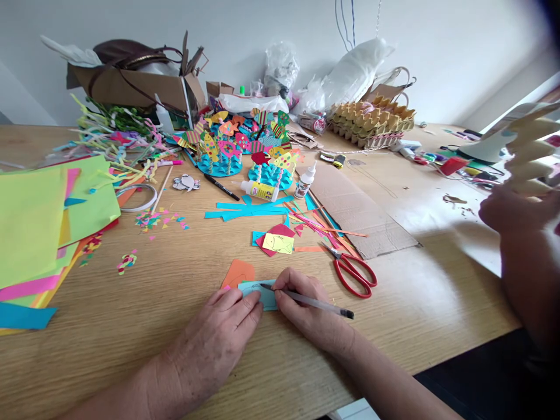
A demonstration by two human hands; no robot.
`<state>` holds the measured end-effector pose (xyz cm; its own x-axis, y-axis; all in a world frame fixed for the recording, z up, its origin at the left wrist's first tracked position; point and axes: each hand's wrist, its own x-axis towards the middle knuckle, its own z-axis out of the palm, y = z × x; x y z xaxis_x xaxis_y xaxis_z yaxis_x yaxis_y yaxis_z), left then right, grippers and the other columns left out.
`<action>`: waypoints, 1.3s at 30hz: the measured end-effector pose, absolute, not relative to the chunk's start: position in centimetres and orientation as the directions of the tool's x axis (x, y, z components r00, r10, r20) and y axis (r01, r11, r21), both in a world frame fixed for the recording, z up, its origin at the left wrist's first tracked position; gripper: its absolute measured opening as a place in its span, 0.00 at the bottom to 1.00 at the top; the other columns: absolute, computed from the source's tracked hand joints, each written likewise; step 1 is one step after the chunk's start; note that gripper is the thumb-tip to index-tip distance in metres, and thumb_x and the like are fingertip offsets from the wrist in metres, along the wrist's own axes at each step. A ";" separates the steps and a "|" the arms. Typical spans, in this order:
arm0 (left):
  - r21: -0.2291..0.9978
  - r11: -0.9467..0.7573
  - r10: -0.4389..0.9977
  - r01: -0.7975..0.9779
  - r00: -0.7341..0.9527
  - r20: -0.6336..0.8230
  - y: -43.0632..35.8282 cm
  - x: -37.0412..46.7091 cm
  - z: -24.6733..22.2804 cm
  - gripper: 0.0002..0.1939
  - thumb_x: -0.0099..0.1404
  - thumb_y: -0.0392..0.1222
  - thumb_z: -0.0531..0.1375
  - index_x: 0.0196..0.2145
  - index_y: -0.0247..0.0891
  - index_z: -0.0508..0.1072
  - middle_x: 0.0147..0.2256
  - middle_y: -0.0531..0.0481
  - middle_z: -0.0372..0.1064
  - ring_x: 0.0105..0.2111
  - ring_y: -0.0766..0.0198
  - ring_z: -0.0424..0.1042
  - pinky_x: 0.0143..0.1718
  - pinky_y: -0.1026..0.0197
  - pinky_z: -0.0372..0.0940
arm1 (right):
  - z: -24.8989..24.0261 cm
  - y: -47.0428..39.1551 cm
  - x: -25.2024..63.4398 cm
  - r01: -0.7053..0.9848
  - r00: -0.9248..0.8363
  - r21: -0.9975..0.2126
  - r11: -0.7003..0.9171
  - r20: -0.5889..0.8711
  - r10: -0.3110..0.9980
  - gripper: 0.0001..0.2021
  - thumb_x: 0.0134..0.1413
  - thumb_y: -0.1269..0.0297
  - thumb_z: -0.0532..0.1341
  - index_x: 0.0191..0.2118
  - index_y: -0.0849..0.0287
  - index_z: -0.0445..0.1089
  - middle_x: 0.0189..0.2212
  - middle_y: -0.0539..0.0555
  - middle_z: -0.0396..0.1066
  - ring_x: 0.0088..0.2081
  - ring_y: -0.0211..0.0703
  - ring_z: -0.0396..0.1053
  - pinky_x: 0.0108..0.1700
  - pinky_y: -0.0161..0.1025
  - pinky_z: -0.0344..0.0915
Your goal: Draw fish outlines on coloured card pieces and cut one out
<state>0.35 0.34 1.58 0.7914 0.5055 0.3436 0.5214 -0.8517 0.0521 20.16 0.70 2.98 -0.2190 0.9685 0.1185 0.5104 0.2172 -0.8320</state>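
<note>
My right hand [301, 297] grips a pen [315, 301] with a greyish barrel and a dark end. Its tip touches a small blue piece of paper [268, 300], where a curved line shows. Lying flat with fingers stretched, my left hand [223, 332] presses on the paper's left side. Behind the left fingers an orange paper piece [240, 272] with a drawn outline lies on the table. Farther back, a yellow piece with a fish drawing [279, 243] rests on a dark red piece [284, 229]. Red-handled scissors [355, 274] lie to the right of my right hand.
Coloured sheets [30, 227] are stacked at left. Glue bottles [305, 181], a black marker [221, 187], blue strips [249, 208] and cardboard [359, 210] lie ahead. Paper fish [227, 149] stand behind. At right, another person's hand [516, 213] holds an egg carton [531, 154].
</note>
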 end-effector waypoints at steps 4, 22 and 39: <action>0.052 -0.855 0.500 0.517 0.793 0.348 0.4 0.4 1.7 0.17 0.69 0.30 0.47 0.48 0.33 0.71 0.46 0.43 0.71 0.41 0.56 0.69 0.44 0.50 0.66 | 2.9 0.7 20.1 0.519 -0.234 -0.822 0.234 0.127 0.964 0.06 0.47 0.75 0.54 0.28 0.56 0.60 0.17 0.43 0.58 0.21 0.35 0.57 0.25 0.32 0.55; 0.061 -0.853 0.502 0.517 0.785 0.363 0.4 0.5 1.6 0.17 0.70 0.30 0.46 0.47 0.32 0.71 0.46 0.44 0.72 0.39 0.56 0.69 0.43 0.51 0.66 | 3.0 0.8 20.1 0.503 -0.233 -0.833 0.229 0.124 0.965 0.06 0.47 0.76 0.53 0.27 0.56 0.59 0.18 0.43 0.57 0.21 0.35 0.55 0.27 0.33 0.55; 0.055 -0.852 0.502 0.521 0.784 0.365 0.3 0.4 1.3 0.16 0.69 0.30 0.47 0.47 0.33 0.71 0.47 0.45 0.71 0.40 0.56 0.68 0.45 0.51 0.65 | 2.8 0.7 20.2 0.483 -0.215 -0.847 0.222 0.131 0.968 0.06 0.46 0.75 0.53 0.27 0.56 0.59 0.18 0.43 0.56 0.20 0.34 0.54 0.26 0.33 0.54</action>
